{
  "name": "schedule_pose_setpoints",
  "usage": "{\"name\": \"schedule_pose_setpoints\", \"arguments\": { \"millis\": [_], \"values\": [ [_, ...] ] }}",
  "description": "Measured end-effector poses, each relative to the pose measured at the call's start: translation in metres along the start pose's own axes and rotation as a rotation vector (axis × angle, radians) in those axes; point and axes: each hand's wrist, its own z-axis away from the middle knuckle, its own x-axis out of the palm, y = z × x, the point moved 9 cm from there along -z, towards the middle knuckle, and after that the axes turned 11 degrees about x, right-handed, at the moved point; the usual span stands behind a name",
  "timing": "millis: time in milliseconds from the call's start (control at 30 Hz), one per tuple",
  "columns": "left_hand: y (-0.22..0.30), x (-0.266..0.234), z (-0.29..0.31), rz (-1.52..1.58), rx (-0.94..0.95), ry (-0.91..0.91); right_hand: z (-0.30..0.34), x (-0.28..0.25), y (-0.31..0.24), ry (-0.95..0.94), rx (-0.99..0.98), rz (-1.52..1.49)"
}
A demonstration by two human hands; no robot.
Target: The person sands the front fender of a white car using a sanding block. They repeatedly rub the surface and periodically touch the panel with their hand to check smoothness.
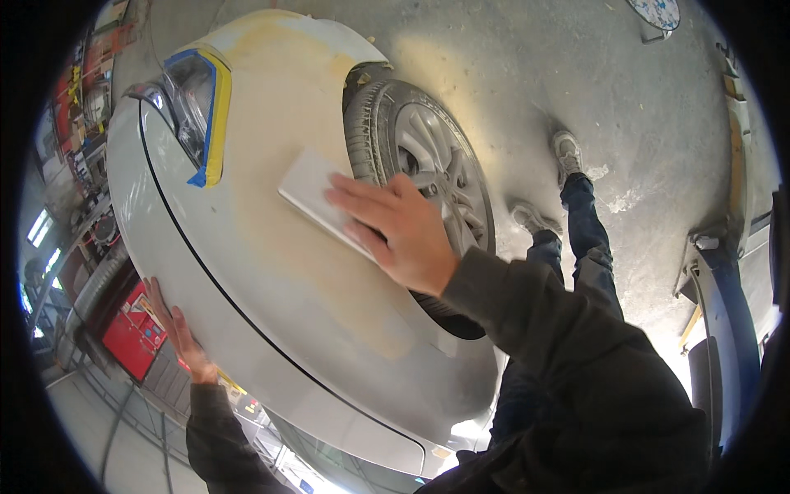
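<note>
My right hand [399, 230] grips a white sanding block [317, 196], which lies flat on the car's fender [284, 247] just above the front wheel. The hand is slightly blurred. Patches of yellowish filler and dull, powdery grey show on the fender around the block. My left hand [177, 333] rests on the edge of the silver hood [197, 305], fingers stretched out and nothing held. A dark gap [239, 309] runs between hood and fender. Yellow and blue masking tape [218, 123] borders the headlight [191, 103] beyond the block.
The front wheel [436, 156] sits right beside my right forearm. Pale dust marks the concrete floor [510, 90] near my shoes [568, 156]. A red cabinet [136, 333] stands past the car on the left. Dark blue panel-like parts [732, 321] stand at the right.
</note>
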Motion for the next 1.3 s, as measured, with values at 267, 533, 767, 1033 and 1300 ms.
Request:
{"name": "schedule_pose_setpoints", "arguments": {
  "millis": [267, 533, 767, 1033, 1300],
  "values": [
    [-0.023, -0.007, 0.015, -0.039, 0.137, -0.04, 0.064, 0.0, 0.0, -0.054, -0.026, -0.061],
    [-0.001, -0.002, 0.01, 0.027, -0.117, 0.025, 0.057, 0.006, 0.002, -0.145, 0.098, -0.103],
    [-0.001, -0.001, 0.003, 0.061, -0.091, 0.028, -0.056, 0.001, 0.028, 0.033, 0.118, 0.004],
    [-0.002, -0.003, 0.012, 0.028, -0.1, 0.041, 0.038, 0.003, -0.01, -0.044, 0.067, -0.088],
    [0.006, 0.0, 0.001, 0.024, -0.066, 0.014, -0.116, 0.004, 0.063, 0.234, 0.036, -0.034]
  ]
}}
